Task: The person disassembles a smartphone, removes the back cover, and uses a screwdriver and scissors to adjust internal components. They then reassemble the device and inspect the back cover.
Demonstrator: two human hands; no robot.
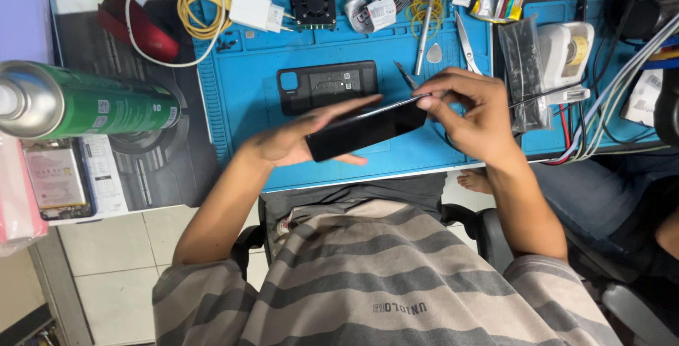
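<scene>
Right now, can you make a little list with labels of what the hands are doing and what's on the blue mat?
left hand: left hand holds the black phone from below
right hand: right hand pinches the phone's upper edge
under the phone: blue mat
on the mat: black back cover, white charger, small black fan, tweezers
left side: green spray can

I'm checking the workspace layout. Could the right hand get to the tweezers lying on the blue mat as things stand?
Probably yes, once freed: the right hand now pinches the dark phone, but the tweezers lie just beyond it on the blue mat, nothing between.
</scene>
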